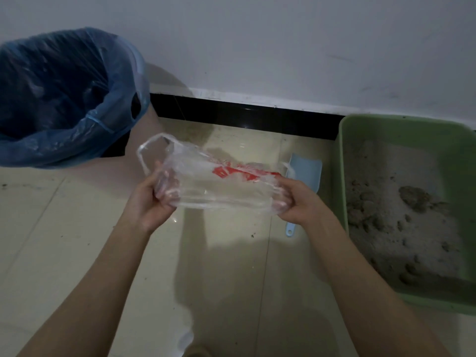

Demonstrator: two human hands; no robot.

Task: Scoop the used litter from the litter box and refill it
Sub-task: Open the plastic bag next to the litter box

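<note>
A clear plastic bag (219, 185) with red print is stretched between both hands above the floor. My left hand (154, 199) grips its left end, fingers curled inside the film. My right hand (296, 202) grips its right end. A green litter box (343, 155) stands on the right, holding grey litter with brown clumps (417, 199). A light blue scoop (305, 171) lies on the floor between the bag and the box, partly hidden behind my right hand.
A bin lined with a blue bag (64, 99) stands at the upper left by the wall. A black skirting board (231, 112) runs along the white wall. The floor is glossy beige tile (77, 253) with a few specks of dirt.
</note>
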